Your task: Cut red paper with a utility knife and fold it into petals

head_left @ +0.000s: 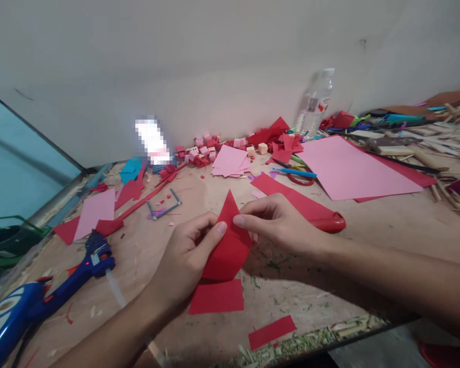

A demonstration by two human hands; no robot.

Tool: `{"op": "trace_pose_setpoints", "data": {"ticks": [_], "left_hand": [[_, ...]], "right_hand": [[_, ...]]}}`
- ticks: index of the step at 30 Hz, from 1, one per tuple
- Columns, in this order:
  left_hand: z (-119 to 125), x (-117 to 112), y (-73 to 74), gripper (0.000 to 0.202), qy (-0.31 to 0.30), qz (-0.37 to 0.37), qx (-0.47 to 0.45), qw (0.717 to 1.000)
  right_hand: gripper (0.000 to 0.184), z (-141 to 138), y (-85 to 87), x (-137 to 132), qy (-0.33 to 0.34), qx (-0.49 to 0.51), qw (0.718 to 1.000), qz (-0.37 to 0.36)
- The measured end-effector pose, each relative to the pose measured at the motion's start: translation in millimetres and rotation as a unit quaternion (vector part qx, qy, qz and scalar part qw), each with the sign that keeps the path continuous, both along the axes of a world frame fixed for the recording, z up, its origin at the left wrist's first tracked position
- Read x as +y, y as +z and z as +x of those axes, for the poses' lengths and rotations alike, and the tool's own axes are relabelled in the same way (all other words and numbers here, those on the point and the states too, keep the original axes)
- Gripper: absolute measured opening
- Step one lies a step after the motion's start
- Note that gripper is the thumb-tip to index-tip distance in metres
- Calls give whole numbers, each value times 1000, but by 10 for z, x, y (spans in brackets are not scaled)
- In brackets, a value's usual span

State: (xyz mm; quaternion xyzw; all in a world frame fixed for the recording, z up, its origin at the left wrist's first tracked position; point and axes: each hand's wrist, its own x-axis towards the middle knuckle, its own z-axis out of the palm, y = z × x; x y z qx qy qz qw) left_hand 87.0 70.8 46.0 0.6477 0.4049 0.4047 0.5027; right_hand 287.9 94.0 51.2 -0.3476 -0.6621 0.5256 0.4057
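Note:
A sheet of red paper, folded to a point at the top, is held up between both hands near the middle of the table. My left hand pinches its left edge, thumb on the near face. On the right edge, my right hand grips it with thumb and fingers closed. Below it lies a red paper rectangle, partly covered by the held sheet. A narrow red paper strip rests by the table's front edge.
A blue hot glue gun lies at left. Behind are pink paper squares, small paper cubes, scissors and large pink paper. A plastic bottle stands by the wall; sticks are piled at right.

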Motion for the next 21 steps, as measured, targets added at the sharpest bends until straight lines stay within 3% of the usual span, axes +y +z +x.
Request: {"op": "trace_pose_setpoints", "data": {"ticks": [9, 14, 21], "left_hand": [[13, 12, 43, 31, 1, -8, -21, 1000], [17, 54, 58, 27, 66, 26, -16, 997], [-13, 66, 47, 24, 161, 91, -13, 983]], "right_hand": [[34, 9, 36, -29, 15, -34, 999, 16], [28, -28, 15, -20, 28, -10, 999, -36], [18, -11, 45, -26, 24, -30, 999, 4]]}}
